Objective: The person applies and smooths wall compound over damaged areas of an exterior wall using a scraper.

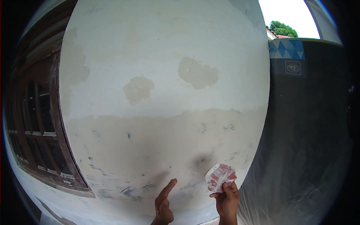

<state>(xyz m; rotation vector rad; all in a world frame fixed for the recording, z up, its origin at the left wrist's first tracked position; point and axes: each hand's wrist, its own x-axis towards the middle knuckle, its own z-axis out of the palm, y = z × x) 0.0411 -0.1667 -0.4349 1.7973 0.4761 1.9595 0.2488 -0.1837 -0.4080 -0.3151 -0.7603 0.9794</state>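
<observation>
My right hand (227,197) holds a pink tool or block (220,177) smeared with white paste, thumb on its face and fingers behind its lower right edge. The block is raised in front of the lower right part of a wall (161,131). To the left, my left hand (164,204) is lifted with its fingers stretched upward and nothing in it. The wall is pale above and beige below, with two beige patches higher up and dark scuffs low down. Whether either hand touches the wall cannot be told.
A dark wooden window frame (62,123) with slats is on the left. Right of the wall's edge stands a dark panel (307,120) with a blue patterned strip (287,49) and a logo. A green tree (283,29) shows beyond it.
</observation>
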